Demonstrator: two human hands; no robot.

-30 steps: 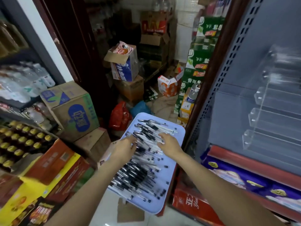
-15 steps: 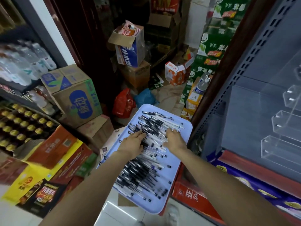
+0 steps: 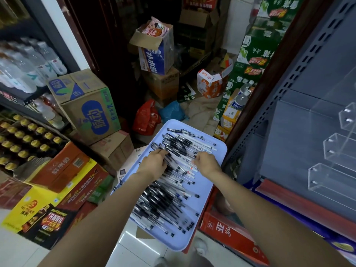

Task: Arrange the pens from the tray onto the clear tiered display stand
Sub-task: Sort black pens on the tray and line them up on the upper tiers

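A pale blue tray (image 3: pixel 215 182) sits low in front of me, heaped with several clear pens with black caps (image 3: pixel 169 197). My left hand (image 3: pixel 154 164) lies on the middle of the heap, its fingers curled round a bunch of pens. My right hand (image 3: pixel 207 163) is just to the right, fingers curled down onto pens at the same height. The clear tiered display stand (image 3: pixel 335 151) stands on the grey shelf at the right edge; its visible tiers hold nothing.
A grey perforated shelf upright (image 3: pixel 285 89) rises right of the tray. Cardboard boxes (image 3: pixel 90 105) and drink cartons (image 3: pixel 63 170) crowd the left. Red (image 3: pixel 147 118) and blue bags lie beyond the tray. A red box (image 3: pixel 227 230) sits under the shelf.
My view has swung down and left, so the stand has slid to the right edge. Both hands stay on the pen heap, with fingers curling further into the pens.
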